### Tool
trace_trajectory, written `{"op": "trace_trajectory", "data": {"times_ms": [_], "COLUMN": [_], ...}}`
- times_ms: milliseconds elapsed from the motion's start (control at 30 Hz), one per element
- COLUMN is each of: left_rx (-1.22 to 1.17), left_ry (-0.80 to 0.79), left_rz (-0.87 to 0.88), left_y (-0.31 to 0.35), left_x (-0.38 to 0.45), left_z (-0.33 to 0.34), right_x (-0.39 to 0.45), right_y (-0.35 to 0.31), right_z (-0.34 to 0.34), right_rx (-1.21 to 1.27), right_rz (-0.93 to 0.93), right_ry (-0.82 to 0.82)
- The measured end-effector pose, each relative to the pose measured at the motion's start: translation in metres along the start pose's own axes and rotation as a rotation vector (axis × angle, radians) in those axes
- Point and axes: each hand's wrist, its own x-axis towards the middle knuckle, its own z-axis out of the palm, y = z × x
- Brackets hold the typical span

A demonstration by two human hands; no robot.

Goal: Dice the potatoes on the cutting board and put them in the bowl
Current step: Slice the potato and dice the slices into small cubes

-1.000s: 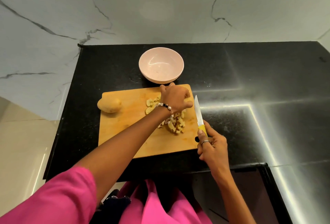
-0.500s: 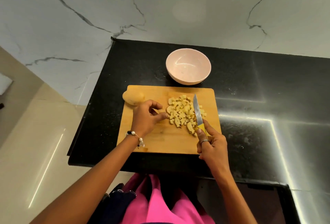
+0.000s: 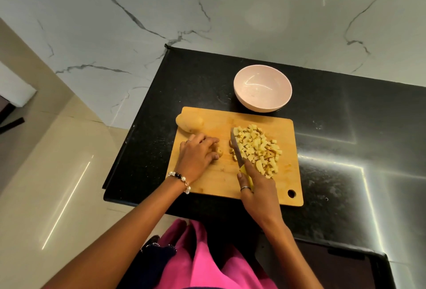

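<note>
Left grip: the left hand (image 3: 196, 157) has its fingers curled over a small potato piece (image 3: 219, 151) near the middle of the cutting board (image 3: 219, 180), pinning it to the wood
Right grip: the right hand (image 3: 257, 187) is clamped on the yellow handle of the knife (image 3: 237, 148); the blade lies along the left edge of the diced pile, tip pointing away from the person
Diced potato: a loose heap of diced potato (image 3: 258, 148) covers the right half of the board, with a few cubes on the left side of the blade
Whole potato: one uncut potato (image 3: 189, 122) sits at the board's far left corner, partly over the edge
Bowl: the pink bowl (image 3: 262, 88) stands on the black tabletop (image 3: 345, 127) just beyond the board and looks empty
Stage: I judge dicing partly done, nothing yet moved to the bowl
Risk, fingers: the held piece is small, so a cut close to the fingertips could nick them if it slips
Risk, spill: pushing the heap with the blade could send cubes off the right or far edge
Risk, roll: the potato overhanging the corner could roll onto the tabletop if the board is jolted
</note>
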Motion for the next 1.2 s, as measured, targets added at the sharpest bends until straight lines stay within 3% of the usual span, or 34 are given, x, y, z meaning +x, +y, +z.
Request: {"op": "trace_trajectory", "data": {"times_ms": [133, 467, 667, 867, 1200], "left_rx": [0.051, -0.010, -0.051, -0.265, -0.277], "left_ry": [-0.081, 0.149, 0.195, 0.204, 0.245], "left_rz": [0.065, -0.021, -0.031, 0.017, 0.044], "left_y": [-0.003, -0.001, -0.002, -0.013, -0.019], "left_x": [0.008, -0.002, -0.001, 0.005, 0.006], "left_z": [-0.002, 0.014, 0.016, 0.021, 0.028], "right_x": [-0.005, -0.006, -0.006, -0.001, -0.023], "right_y": [-0.006, -0.019, -0.021, -0.026, -0.018], "right_z": [0.010, 0.021, 0.022, 0.028, 0.040], "right_rx": [-0.174, -0.273, -0.354, -0.499, -0.591], "right_rz": [-0.003, 0.018, 0.019, -0.006, 0.009], "right_ry": [-0.082, -0.113, -0.174, -0.220, -0.242]}}
